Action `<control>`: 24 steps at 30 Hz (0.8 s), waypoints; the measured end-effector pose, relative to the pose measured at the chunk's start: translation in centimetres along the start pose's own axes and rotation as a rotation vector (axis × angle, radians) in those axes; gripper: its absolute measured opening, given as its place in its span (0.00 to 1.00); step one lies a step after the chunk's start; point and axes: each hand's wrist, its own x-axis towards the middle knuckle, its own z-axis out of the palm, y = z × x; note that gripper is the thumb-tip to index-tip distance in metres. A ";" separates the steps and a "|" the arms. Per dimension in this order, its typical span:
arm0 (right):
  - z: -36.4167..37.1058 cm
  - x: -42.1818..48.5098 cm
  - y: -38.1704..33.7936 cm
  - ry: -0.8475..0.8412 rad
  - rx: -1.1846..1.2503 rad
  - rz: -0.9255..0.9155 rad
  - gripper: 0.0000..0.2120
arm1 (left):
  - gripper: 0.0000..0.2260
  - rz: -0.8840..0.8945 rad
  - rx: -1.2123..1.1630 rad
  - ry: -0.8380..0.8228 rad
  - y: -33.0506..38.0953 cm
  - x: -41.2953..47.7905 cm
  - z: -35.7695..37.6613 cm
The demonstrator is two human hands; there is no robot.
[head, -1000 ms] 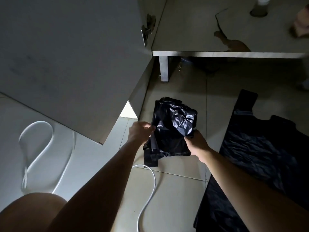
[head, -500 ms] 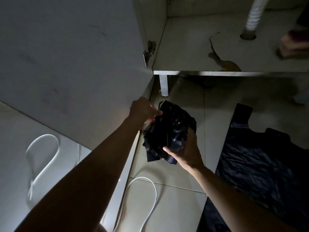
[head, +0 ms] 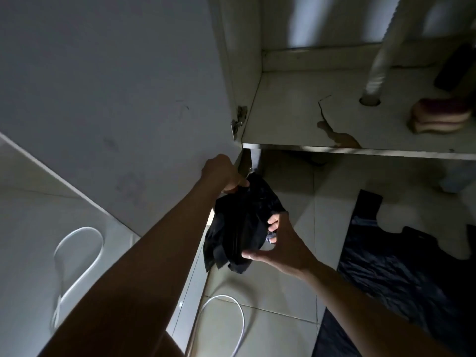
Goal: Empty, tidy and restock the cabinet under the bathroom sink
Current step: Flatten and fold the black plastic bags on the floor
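Black bag bundle [head: 239,228], top pinched in left-hand fingers [head: 238,183], right-hand fingers [head: 273,224] spread against its side

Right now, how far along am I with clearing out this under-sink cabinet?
Mostly emptied: the cabinet floor is largely bare, and a spread-out bag lies on the tiles. In hand: your left hand grips a bunched black bag, right hand open against its lower end. Left: a sponge and a dark object sit inside; nothing looks restocked yet.
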 end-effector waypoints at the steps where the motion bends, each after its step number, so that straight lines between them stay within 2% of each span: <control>1: 0.1 0.2 -0.3 0.028 -0.009 -0.001 0.43 | 0.30 -0.001 0.000 0.005 0.0 -0.2 -0.1; 3: 0.4 0.5 -0.8 0.042 -0.048 -0.003 0.46 | 0.25 -0.004 -0.065 -0.013 0.3 -0.3 -0.3; 6: 1.4 0.8 -1.2 0.029 -0.074 0.005 0.54 | 0.15 -0.027 -0.189 -0.107 0.8 -0.7 -0.6; 8: 1.9 0.9 -1.7 0.064 -0.051 0.013 0.52 | 0.12 -0.039 -0.215 -0.171 1.2 -1.2 -1.0; 11: 2.2 1.2 -2.2 0.130 -0.044 -0.021 0.40 | 0.12 -0.039 -0.221 -0.183 1.7 -1.7 -1.7; 15: 2.0 1.5 -2.9 0.236 -0.027 -0.034 0.12 | 0.10 -0.032 -0.298 -0.184 2.0 -1.8 -1.9; 16: 1.7 1.7 -3.1 0.231 0.001 0.002 0.09 | 0.10 -0.003 -0.306 -0.186 1.9 -1.9 -1.7; 18: 1.1 2.1 -3.3 0.198 0.142 0.131 0.12 | 0.13 0.106 -0.288 -0.212 1.3 -2.1 -1.1; 21: 0.1 3.1 -3.2 0.198 0.512 0.393 0.10 | 0.13 0.217 -0.196 -0.306 -0.2 -2.7 -0.1; 24: -0.6 3.7 -2.3 0.235 0.715 0.552 0.09 | 0.16 0.280 0.057 -0.382 -2.0 -2.8 1.4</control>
